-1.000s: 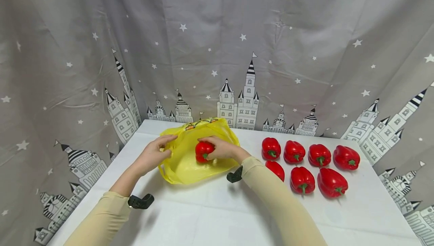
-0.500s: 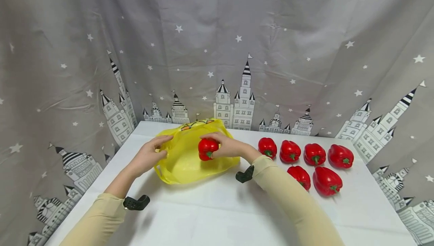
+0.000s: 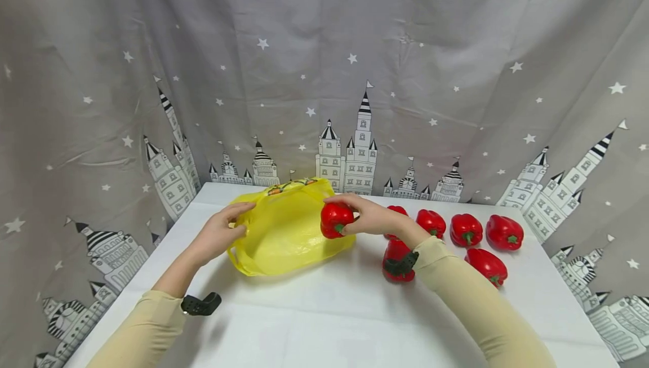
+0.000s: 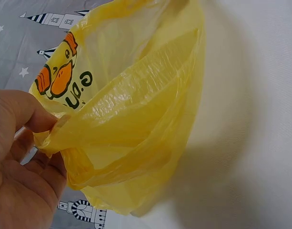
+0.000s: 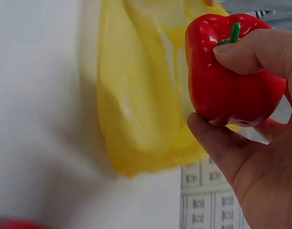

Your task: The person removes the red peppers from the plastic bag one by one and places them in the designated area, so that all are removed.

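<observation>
A yellow plastic bag [image 3: 289, 238] lies on the white table with its mouth held apart, and a duck print shows on it in the left wrist view. My left hand [image 3: 217, 237] pinches the left edge of the bag's mouth between thumb and fingers; the bunched plastic [image 4: 74, 143] shows there. At the bag's right edge, my right hand [image 3: 377, 218] grips a red bell pepper [image 3: 332, 222] above the table. The thumb [image 5: 250, 52] presses beside its green stem, while the fingers support it from the other side.
Several red bell peppers lie at the right of the table, among them one near the back [image 3: 504, 233] and one partly behind the right wrist's black camera [image 3: 400, 266]. A grey curtain [image 3: 284, 63] with castles and stars hangs behind the table.
My right hand has carried the bell pepper rightward, from inside the bag's mouth to its right edge. The left hand keeps its pinch on the bag, and the head view has shifted slightly.
</observation>
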Demonstrator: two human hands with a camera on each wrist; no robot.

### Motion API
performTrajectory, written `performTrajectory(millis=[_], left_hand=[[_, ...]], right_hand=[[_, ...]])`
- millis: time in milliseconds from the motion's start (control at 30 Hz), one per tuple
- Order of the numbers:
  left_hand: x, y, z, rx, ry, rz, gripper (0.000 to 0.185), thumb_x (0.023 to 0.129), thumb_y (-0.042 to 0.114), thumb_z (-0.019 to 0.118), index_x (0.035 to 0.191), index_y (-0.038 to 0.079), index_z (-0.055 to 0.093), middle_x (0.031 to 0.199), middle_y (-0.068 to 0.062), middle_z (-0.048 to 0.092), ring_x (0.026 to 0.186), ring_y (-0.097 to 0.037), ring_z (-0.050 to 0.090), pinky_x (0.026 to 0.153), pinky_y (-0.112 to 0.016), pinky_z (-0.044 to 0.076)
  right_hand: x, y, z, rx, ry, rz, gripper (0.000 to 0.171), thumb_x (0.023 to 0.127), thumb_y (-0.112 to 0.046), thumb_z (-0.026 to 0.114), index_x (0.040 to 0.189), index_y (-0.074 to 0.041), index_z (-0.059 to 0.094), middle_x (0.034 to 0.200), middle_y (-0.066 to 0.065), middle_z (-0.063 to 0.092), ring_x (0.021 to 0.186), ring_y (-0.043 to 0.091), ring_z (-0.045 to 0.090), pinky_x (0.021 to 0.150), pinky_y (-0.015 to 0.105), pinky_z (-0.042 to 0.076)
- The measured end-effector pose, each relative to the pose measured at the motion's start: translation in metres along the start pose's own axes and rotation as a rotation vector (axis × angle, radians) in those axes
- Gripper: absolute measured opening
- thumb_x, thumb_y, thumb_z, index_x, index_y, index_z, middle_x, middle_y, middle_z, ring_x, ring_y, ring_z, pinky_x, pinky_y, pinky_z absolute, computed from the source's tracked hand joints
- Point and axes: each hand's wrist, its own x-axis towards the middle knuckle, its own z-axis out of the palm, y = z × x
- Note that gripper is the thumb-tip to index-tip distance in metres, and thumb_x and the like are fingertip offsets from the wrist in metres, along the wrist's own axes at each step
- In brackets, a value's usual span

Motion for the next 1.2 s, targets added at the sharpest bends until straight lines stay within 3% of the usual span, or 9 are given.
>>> performTrajectory(millis=[133, 267, 367, 600, 733, 900, 1200], left_hand=[[0.002, -0.001, -0.001, 0.01, 0.004, 0.016, 0.06, 0.092, 0.0, 0.059, 0.151, 0.006, 0.051, 0.156, -0.016, 0.045, 0.13, -0.041, 0.048, 0.094, -0.046, 0.05], [0.003, 0.0, -0.002, 0.02, -0.003, 0.019, 0.06, 0.092, 0.001, 0.059, 0.151, 0.006, 0.05, 0.156, -0.015, 0.045, 0.13, -0.04, 0.048, 0.093, -0.045, 0.05], [0.004, -0.001, -0.002, 0.021, -0.008, 0.014, 0.06, 0.093, 0.001, 0.058, 0.152, 0.006, 0.05, 0.156, -0.015, 0.045, 0.131, -0.04, 0.048, 0.092, -0.043, 0.051], [0.004, -0.005, -0.003, 0.013, -0.019, -0.013, 0.061, 0.093, 0.002, 0.056, 0.153, 0.007, 0.047, 0.158, -0.016, 0.041, 0.136, -0.044, 0.043, 0.103, -0.053, 0.046], [0.004, -0.006, -0.004, 0.014, -0.023, -0.014, 0.061, 0.093, 0.003, 0.056, 0.154, 0.006, 0.047, 0.158, -0.016, 0.041, 0.135, -0.045, 0.044, 0.101, -0.052, 0.047], [0.004, -0.007, -0.005, 0.022, -0.025, -0.017, 0.061, 0.094, 0.003, 0.057, 0.154, 0.006, 0.046, 0.158, -0.016, 0.041, 0.135, -0.045, 0.044, 0.101, -0.051, 0.047], [0.005, -0.006, -0.006, 0.003, -0.048, -0.033, 0.062, 0.094, 0.005, 0.057, 0.155, 0.01, 0.045, 0.159, -0.014, 0.04, 0.132, -0.04, 0.045, 0.094, -0.044, 0.05]], right_hand=[[-0.023, 0.003, -0.015, -0.003, 0.038, 0.038, 0.077, 0.084, -0.013, 0.078, 0.149, -0.042, 0.049, 0.151, -0.003, 0.044, 0.128, 0.029, 0.049, 0.093, 0.047, 0.053], [-0.046, 0.009, -0.029, 0.008, 0.089, 0.13, 0.077, 0.082, -0.016, 0.08, 0.145, -0.05, 0.05, 0.146, 0.0, 0.047, 0.122, 0.033, 0.052, 0.087, 0.051, 0.056], [-0.061, 0.016, -0.038, 0.043, 0.116, 0.17, 0.08, 0.08, -0.015, 0.083, 0.145, -0.048, 0.05, 0.143, 0.005, 0.05, 0.122, 0.036, 0.052, 0.086, 0.055, 0.056], [-0.105, 0.031, -0.057, 0.062, 0.164, 0.23, 0.083, 0.08, -0.013, 0.083, 0.149, -0.044, 0.047, 0.144, 0.011, 0.049, 0.129, 0.039, 0.047, 0.086, 0.05, 0.057], [-0.13, 0.041, -0.067, 0.102, 0.19, 0.252, 0.084, 0.081, -0.014, 0.083, 0.152, -0.042, 0.045, 0.146, 0.013, 0.046, 0.128, 0.04, 0.048, 0.086, 0.051, 0.057], [-0.159, 0.053, -0.081, 0.023, 0.236, 0.237, 0.085, 0.081, -0.017, 0.083, 0.154, -0.038, 0.043, 0.144, 0.014, 0.048, 0.123, 0.039, 0.048, 0.078, 0.046, 0.056], [-0.217, 0.074, -0.103, 0.036, 0.32, 0.233, 0.085, 0.082, -0.012, 0.079, 0.157, -0.025, 0.039, 0.145, 0.02, 0.047, 0.132, 0.045, 0.042, 0.088, 0.055, 0.056]])
